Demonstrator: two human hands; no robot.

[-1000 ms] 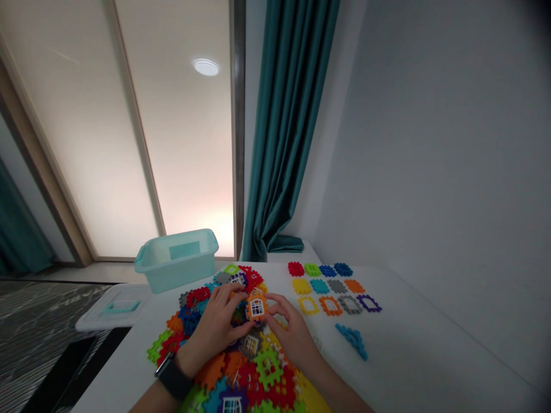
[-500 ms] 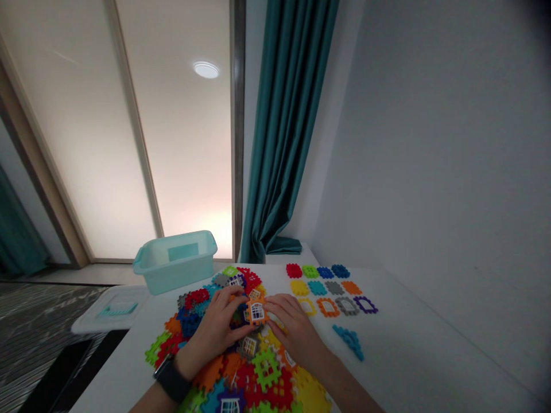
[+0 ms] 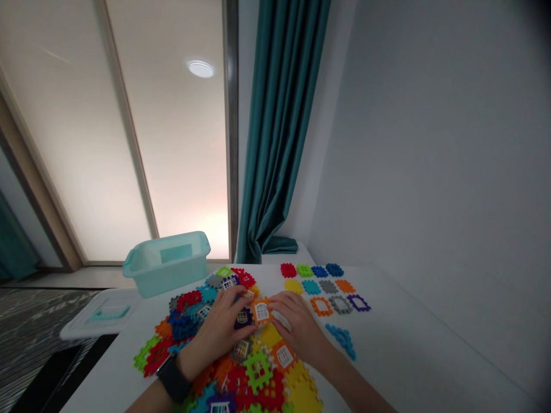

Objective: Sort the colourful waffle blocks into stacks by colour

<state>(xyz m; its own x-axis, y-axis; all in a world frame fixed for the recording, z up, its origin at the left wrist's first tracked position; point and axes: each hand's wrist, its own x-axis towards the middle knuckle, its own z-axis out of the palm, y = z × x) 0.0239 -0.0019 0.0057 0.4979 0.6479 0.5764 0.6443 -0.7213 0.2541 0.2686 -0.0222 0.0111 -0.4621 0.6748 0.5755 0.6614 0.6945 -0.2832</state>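
Note:
An orange square tile with a white window insert (image 3: 262, 311) is between my two hands, above a heap of toothed plastic building tiles (image 3: 258, 370). My right hand (image 3: 297, 327) pinches its right edge with curled fingers and thumb. From the left, my left hand (image 3: 221, 324) has fingertips and thumb at the tile's left side, curved around it. A purple window tile (image 3: 243, 317) shows in the gap between left thumb and fingers. Below lie a grey window tile (image 3: 241, 348), a lime tile (image 3: 258, 370) and another orange window tile (image 3: 284, 356).
Rows of sorted tiles lie at the right, with an orange frame (image 3: 322, 306) and a purple frame (image 3: 359, 303) in front. Nearer is a joined blue piece (image 3: 342, 339). A teal bin (image 3: 170, 269) and its clear lid (image 3: 101, 314) stand at the left of the white table (image 3: 413, 350).
The view has shifted slightly, moving the scene left. The orange window tile stays between my hands, its front turned a little more upward. My right hand covers the yellow frame in the front row.

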